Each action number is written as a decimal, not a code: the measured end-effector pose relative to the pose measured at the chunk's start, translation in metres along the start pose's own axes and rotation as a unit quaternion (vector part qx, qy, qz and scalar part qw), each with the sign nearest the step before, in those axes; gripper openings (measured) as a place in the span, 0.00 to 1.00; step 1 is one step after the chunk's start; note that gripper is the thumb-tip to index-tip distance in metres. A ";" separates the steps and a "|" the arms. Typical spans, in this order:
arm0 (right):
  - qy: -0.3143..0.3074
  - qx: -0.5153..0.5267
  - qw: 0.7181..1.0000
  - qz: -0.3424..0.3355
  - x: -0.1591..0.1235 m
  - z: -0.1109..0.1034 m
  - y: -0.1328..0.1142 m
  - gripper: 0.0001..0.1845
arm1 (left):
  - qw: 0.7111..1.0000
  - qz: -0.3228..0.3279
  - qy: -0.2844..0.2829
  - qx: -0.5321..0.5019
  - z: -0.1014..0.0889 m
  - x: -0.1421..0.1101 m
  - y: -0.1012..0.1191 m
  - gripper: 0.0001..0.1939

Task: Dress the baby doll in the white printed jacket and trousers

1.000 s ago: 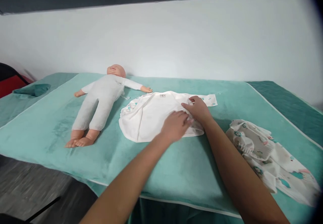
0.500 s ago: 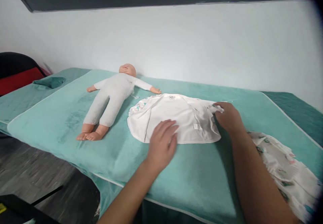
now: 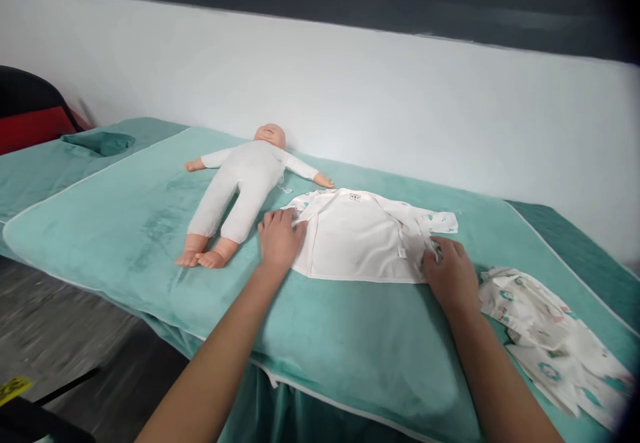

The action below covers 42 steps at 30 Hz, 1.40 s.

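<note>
A white baby shirt [image 3: 357, 243] lies spread open on the bed, its plain inside facing up and a small printed label at the neck. My left hand [image 3: 280, 242] is at its left side, fingers curled on the edge near the patterned sleeve. At the right side edge, my right hand [image 3: 453, 273] pinches the cloth between thumb and fingers. Just above that hand the right sleeve [image 3: 443, 222] lies stretched outward. To the left a baby doll [image 3: 250, 170] with a white cloth body rests on its back, one hand close to the shirt's collar.
More patterned white baby clothing [image 3: 545, 330] lies crumpled at the right. A green cover [image 3: 125, 230] with white piping is spread over the bed, which stands against a white wall [image 3: 400, 110]. A black and red chair [image 3: 35, 120] is at the far left.
My left hand has moved left from the shirt's middle to its left edge. My right hand has left the sleeve, now extended, and come down to the side edge. The view has shifted slightly.
</note>
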State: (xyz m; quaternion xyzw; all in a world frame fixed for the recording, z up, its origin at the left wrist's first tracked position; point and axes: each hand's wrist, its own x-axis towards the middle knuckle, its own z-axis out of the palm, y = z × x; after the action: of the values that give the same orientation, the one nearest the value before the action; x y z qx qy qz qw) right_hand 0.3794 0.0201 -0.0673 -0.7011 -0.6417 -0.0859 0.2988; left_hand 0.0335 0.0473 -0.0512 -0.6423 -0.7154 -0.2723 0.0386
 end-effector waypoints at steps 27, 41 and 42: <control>-0.161 0.348 0.920 -0.080 0.032 0.024 -0.145 0.23 | 0.977 0.201 0.062 -0.021 -0.045 -0.014 -0.019 0.19; -0.253 0.257 0.930 -0.069 0.211 0.188 -0.361 0.38 | 0.978 -0.068 -0.135 -0.141 -0.084 0.048 -0.164 0.39; -0.266 0.275 0.922 -0.064 0.220 0.193 -0.365 0.39 | 0.967 -0.104 -0.127 -0.194 -0.082 0.054 -0.165 0.39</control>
State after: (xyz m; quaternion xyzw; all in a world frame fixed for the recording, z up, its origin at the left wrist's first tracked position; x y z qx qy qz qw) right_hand 0.0171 0.3078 0.0006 -0.5458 -0.7393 0.2652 0.2921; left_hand -0.1548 0.0552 -0.0155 -0.5890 -0.7109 -0.3241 -0.2064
